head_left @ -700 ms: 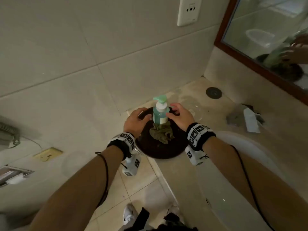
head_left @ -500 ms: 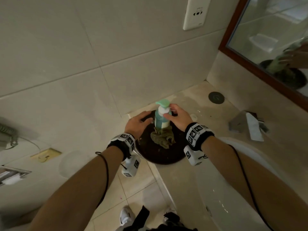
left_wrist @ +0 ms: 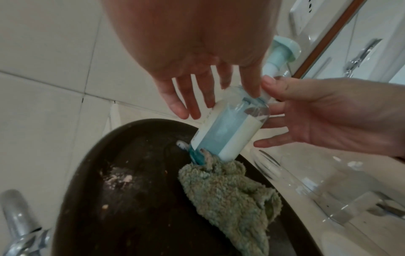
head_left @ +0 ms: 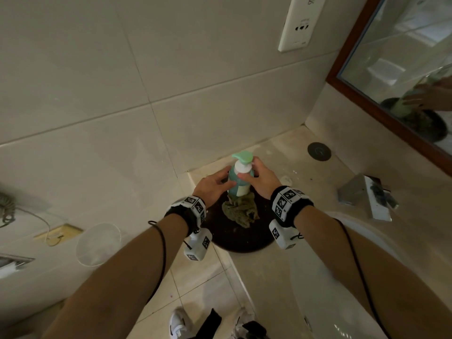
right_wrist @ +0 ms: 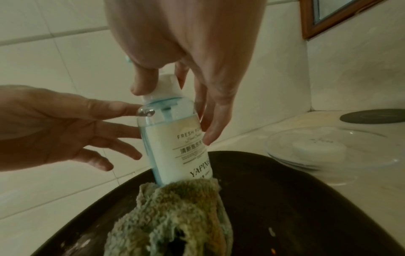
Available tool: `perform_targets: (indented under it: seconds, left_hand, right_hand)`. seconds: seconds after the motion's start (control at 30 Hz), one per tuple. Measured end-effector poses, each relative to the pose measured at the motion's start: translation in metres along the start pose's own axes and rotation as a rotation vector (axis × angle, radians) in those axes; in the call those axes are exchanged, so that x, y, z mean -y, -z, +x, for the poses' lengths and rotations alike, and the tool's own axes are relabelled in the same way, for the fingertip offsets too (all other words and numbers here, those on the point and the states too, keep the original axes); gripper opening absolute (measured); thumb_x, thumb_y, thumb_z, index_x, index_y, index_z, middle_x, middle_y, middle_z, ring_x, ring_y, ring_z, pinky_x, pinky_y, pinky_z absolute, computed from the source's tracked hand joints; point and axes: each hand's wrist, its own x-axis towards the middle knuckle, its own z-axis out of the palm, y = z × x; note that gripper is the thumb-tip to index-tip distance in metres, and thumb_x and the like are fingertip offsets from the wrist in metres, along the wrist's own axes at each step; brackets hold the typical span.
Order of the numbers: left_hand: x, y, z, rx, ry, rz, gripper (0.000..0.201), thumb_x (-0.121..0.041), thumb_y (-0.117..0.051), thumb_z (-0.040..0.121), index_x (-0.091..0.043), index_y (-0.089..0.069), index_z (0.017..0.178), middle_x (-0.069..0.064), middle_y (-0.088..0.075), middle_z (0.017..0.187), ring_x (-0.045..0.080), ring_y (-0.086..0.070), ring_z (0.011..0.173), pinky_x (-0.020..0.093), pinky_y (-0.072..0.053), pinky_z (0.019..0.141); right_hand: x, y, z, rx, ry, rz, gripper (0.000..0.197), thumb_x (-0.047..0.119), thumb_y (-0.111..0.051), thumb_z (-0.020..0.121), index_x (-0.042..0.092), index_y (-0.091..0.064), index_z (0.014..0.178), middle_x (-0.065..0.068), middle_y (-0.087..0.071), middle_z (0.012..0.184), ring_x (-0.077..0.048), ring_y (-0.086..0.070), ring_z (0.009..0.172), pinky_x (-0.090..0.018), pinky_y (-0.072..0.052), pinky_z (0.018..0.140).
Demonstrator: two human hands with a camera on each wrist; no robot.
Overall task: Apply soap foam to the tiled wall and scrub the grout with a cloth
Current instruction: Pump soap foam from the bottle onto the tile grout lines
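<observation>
Head view: right hand (head_left: 263,182) pinches the white collar of the soap bottle (head_left: 238,180), thumb one side, fingers behind. Left hand (head_left: 212,186) spread, fingertips touching bottle's side, not gripping. 1 bottle, upright on 1 dark round tray (head_left: 241,237), w/ 1 green cloth (head_left: 241,211) bunched against its base. Tiled wall (head_left: 97,94) just behind; glass dish (right_wrist: 328,152) beside tray; 1 mirror (head_left: 401,59) on the right.

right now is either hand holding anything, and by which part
The right hand pinches the clear blue pump bottle at its white collar below the green pump head. The left hand only touches the bottle's side with straight fingers.
</observation>
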Motion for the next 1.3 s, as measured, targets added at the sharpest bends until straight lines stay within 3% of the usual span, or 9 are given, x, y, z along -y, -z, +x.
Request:
perform_targets:
  seconds: [0.2, 0.3, 0.4, 0.53, 0.63, 0.8, 0.97, 1.2, 1.3]
  left_hand:
    - [-0.014, 0.012, -0.002, -0.003, -0.054, -0.017, 0.066, -0.045, -0.062, 0.094, -0.044, -0.030, 0.152, -0.003, -0.046, 0.152, 0.019, -0.042, 0.139, 0.034, -0.032, 0.115]
    - [-0.026, 0.025, -0.005, -0.005, -0.091, -0.039, 0.069, -0.048, -0.060, 0.094, -0.041, -0.026, 0.154, 0.001, -0.045, 0.152, 0.019, -0.041, 0.140, 0.027, -0.031, 0.109]
    - [-0.037, 0.042, -0.010, -0.024, -0.135, -0.106, 0.080, -0.064, -0.064, 0.084, -0.042, -0.028, 0.153, -0.002, -0.051, 0.148, 0.015, -0.050, 0.133, 0.027, -0.036, 0.108]
    - [-0.049, 0.065, -0.016, -0.051, -0.196, -0.144, 0.091, -0.080, -0.060, 0.070, -0.043, -0.033, 0.148, -0.006, -0.062, 0.133, 0.014, -0.061, 0.118, 0.042, -0.046, 0.107]
    - [-0.062, 0.087, -0.030, -0.103, -0.265, -0.159, 0.087, -0.080, -0.053, 0.072, -0.039, -0.034, 0.147, -0.005, -0.059, 0.134, 0.015, -0.058, 0.121, 0.041, -0.044, 0.109]
    - [-0.073, 0.123, -0.049, -0.172, -0.379, -0.185, 0.072, -0.066, -0.050, 0.088, -0.032, -0.032, 0.149, -0.001, -0.057, 0.134, 0.019, -0.057, 0.123, 0.038, -0.043, 0.107]
    - [-0.073, 0.148, -0.064, -0.172, -0.437, -0.227, 0.084, -0.074, -0.044, 0.079, -0.029, -0.034, 0.149, 0.000, -0.058, 0.134, 0.015, -0.058, 0.121, 0.040, -0.044, 0.107]
    - [-0.086, 0.166, -0.106, -0.208, -0.498, -0.214, 0.059, -0.054, -0.048, 0.096, -0.029, -0.036, 0.148, 0.000, -0.059, 0.132, 0.015, -0.058, 0.118, 0.043, -0.044, 0.108]
    - [-0.094, 0.174, -0.132, -0.232, -0.518, -0.186, 0.065, -0.062, -0.047, 0.090, -0.031, -0.037, 0.146, 0.000, -0.061, 0.130, 0.016, -0.059, 0.118, 0.044, -0.045, 0.107]
  right_hand:
    - [0.027, 0.006, 0.001, -0.057, 0.008, 0.081, 0.044, 0.043, -0.069, 0.083, 0.037, -0.049, 0.122, 0.004, -0.063, 0.119, -0.017, -0.061, 0.109, -0.044, -0.053, 0.094]
    - [0.051, 0.010, 0.000, -0.056, -0.008, 0.186, 0.044, 0.040, -0.069, 0.086, 0.032, -0.049, 0.124, -0.005, -0.062, 0.120, -0.021, -0.064, 0.107, -0.044, -0.058, 0.086]
    - [0.080, 0.010, -0.003, -0.063, -0.018, 0.297, 0.046, 0.035, -0.070, 0.088, 0.026, -0.050, 0.128, -0.008, -0.063, 0.119, -0.022, -0.066, 0.106, -0.048, -0.059, 0.083]
    - [0.123, 0.003, -0.011, -0.109, 0.007, 0.340, 0.038, 0.035, -0.066, 0.091, 0.027, -0.051, 0.125, -0.007, -0.064, 0.117, -0.020, -0.066, 0.104, -0.045, -0.061, 0.077]
    - [0.156, -0.008, -0.019, -0.139, 0.050, 0.319, 0.035, 0.041, -0.063, 0.091, 0.031, -0.050, 0.123, -0.004, -0.064, 0.115, -0.019, -0.066, 0.103, -0.047, -0.061, 0.077]
    - [0.204, -0.029, -0.027, -0.210, 0.103, 0.312, 0.042, 0.044, -0.060, 0.092, 0.023, -0.052, 0.127, -0.006, -0.066, 0.113, -0.021, -0.067, 0.101, -0.049, -0.061, 0.073]
    - [0.236, -0.048, -0.041, -0.251, 0.111, 0.318, 0.039, 0.044, -0.062, 0.091, 0.020, -0.057, 0.121, -0.006, -0.068, 0.106, -0.021, -0.069, 0.096, -0.049, -0.061, 0.068]
    - [0.263, -0.060, -0.071, -0.278, 0.149, 0.345, 0.040, 0.045, -0.063, 0.090, 0.017, -0.058, 0.118, -0.009, -0.070, 0.105, -0.024, -0.070, 0.095, -0.044, -0.061, 0.061]
    - [0.275, -0.063, -0.089, -0.254, 0.193, 0.357, 0.041, 0.047, -0.062, 0.090, 0.018, -0.058, 0.118, -0.007, -0.070, 0.106, -0.024, -0.070, 0.095, -0.051, -0.061, 0.066]
